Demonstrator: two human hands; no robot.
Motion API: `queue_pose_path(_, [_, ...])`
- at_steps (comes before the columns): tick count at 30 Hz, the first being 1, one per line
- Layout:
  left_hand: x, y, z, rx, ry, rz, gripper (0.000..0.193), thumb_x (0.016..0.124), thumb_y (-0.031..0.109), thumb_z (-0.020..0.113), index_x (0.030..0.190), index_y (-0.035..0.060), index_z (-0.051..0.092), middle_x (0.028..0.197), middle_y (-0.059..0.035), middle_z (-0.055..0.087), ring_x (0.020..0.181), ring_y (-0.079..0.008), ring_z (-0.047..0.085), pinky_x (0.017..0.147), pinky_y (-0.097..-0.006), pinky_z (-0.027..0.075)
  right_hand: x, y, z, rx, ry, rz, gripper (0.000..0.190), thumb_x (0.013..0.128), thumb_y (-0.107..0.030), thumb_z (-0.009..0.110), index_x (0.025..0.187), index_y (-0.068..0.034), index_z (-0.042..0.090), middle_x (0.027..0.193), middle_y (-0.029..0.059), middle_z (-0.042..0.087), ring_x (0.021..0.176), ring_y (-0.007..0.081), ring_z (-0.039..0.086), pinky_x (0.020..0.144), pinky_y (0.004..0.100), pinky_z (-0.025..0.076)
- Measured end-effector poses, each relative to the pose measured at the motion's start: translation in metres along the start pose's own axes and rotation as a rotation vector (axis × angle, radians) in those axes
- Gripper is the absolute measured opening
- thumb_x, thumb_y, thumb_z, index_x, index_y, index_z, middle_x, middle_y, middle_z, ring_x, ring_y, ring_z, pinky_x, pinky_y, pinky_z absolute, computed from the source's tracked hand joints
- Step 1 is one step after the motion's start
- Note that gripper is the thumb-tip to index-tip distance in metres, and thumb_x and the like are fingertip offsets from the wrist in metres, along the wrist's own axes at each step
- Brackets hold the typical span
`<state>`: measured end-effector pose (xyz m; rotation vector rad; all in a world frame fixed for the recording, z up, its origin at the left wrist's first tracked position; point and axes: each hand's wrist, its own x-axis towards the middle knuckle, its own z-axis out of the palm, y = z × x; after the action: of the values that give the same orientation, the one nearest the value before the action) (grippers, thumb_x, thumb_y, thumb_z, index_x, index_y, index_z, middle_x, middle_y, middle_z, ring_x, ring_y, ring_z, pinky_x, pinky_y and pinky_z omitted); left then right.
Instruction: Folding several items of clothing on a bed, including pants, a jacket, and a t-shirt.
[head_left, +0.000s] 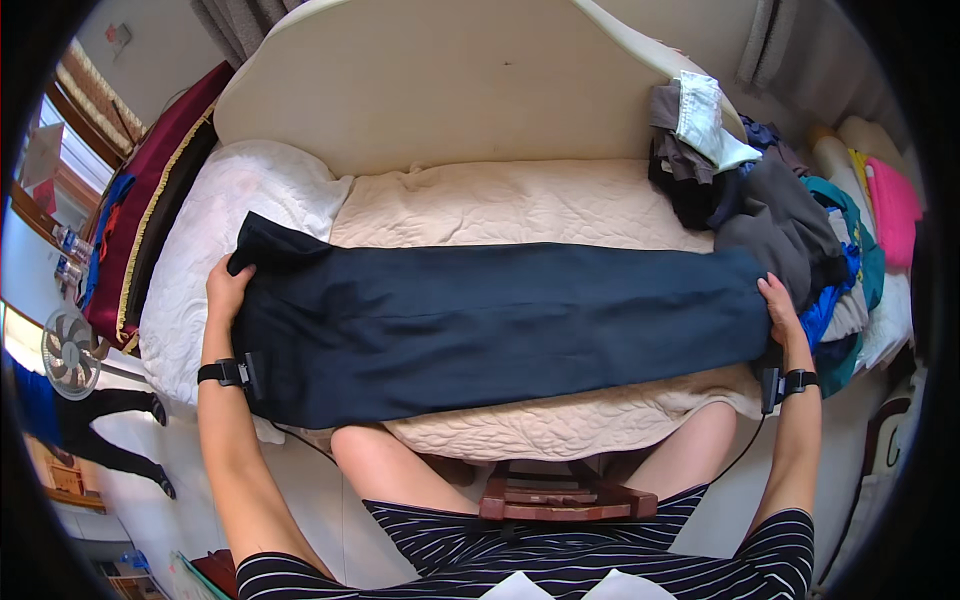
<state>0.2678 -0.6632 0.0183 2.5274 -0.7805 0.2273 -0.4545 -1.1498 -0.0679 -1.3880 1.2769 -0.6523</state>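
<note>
A dark navy cloth garment (480, 322), likely trousers laid lengthwise, stretches across the bed in front of me. My left hand (229, 286) grips its left end, thumb on top, near a corner that is turned up and creased. At the other end, my right hand (778, 304) holds the narrower edge, with its thumb over the cloth and the fingers mostly hidden. Between both hands the fabric lies fairly flat, with soft wrinkles on the left half. Beneath it is a beige quilted bedspread (487, 202).
Piled clothes (780, 217) sit at the right, with pale folded jeans (701, 112) on top. A cream headboard (465, 82) closes off the far side. A white pillow (262, 176) lies left. A wooden chair part (566, 499) stands between my legs. Another person's legs (112, 420) and a fan (71, 352) are at left.
</note>
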Motion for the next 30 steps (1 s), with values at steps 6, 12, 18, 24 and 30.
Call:
queue_pose_path(6, [0.019, -0.004, 0.017, -0.092, -0.047, 0.030, 0.044, 0.077, 0.027, 0.067, 0.109, -0.0019, 0.060, 0.100, -0.0201, 0.065, 0.094, -0.0314, 0.062, 0.083, -0.0355, 0.046, 0.002, 0.046, -0.022, -0.402, 0.035, -0.099, 0.059, 0.092, -0.030, 0.050, 0.138, 0.000, 0.030, 0.135, 0.0141, 0.042, 0.121, 0.0207, 0.042, 0.101, 0.0288, 0.032])
queue_pose_path(12, [-0.016, -0.067, 0.039, 0.190, -0.238, -0.095, 0.071, 0.075, 0.036, 0.069, 0.124, -0.0095, 0.044, 0.120, -0.0286, 0.052, 0.114, -0.0369, 0.051, 0.096, -0.0377, 0.041, -0.014, 0.023, -0.002, -0.055, -0.217, 0.212, 0.061, 0.090, -0.025, 0.054, 0.138, 0.003, 0.028, 0.134, 0.0146, 0.043, 0.119, 0.0208, 0.045, 0.100, 0.0289, 0.034])
queue_pose_path(18, [-0.075, -0.015, 0.034, 0.257, -0.198, -0.075, 0.061, 0.073, 0.016, 0.070, 0.125, -0.0001, 0.043, 0.113, -0.0253, 0.054, 0.105, -0.0402, 0.052, 0.087, -0.0436, 0.045, -0.016, 0.026, -0.010, -0.215, -0.056, -0.109, 0.054, 0.087, -0.014, 0.056, 0.133, 0.006, 0.035, 0.128, 0.0140, 0.048, 0.113, 0.0197, 0.049, 0.096, 0.0279, 0.037])
queue_pose_path(24, [-0.094, 0.055, 0.050, 0.126, 0.016, 0.326, 0.056, 0.074, 0.011, 0.067, 0.125, 0.0028, 0.044, 0.111, -0.0212, 0.051, 0.104, -0.0373, 0.048, 0.089, -0.0439, 0.040, -0.071, -0.093, 0.050, -0.254, -0.085, -0.226, 0.058, 0.087, -0.015, 0.056, 0.133, 0.009, 0.032, 0.131, 0.0156, 0.045, 0.116, 0.0199, 0.046, 0.097, 0.0275, 0.036])
queue_pose_path(30, [-0.138, 0.164, 0.079, -0.532, -0.453, 0.406, 0.050, 0.079, 0.014, 0.066, 0.125, 0.0033, 0.047, 0.109, -0.0166, 0.052, 0.087, -0.0213, 0.058, 0.077, -0.0309, 0.048, -0.088, -0.188, 0.143, -0.203, -0.228, -0.394, 0.060, 0.084, -0.020, 0.060, 0.132, 0.006, 0.036, 0.126, 0.0141, 0.048, 0.111, 0.0183, 0.049, 0.094, 0.0257, 0.038])
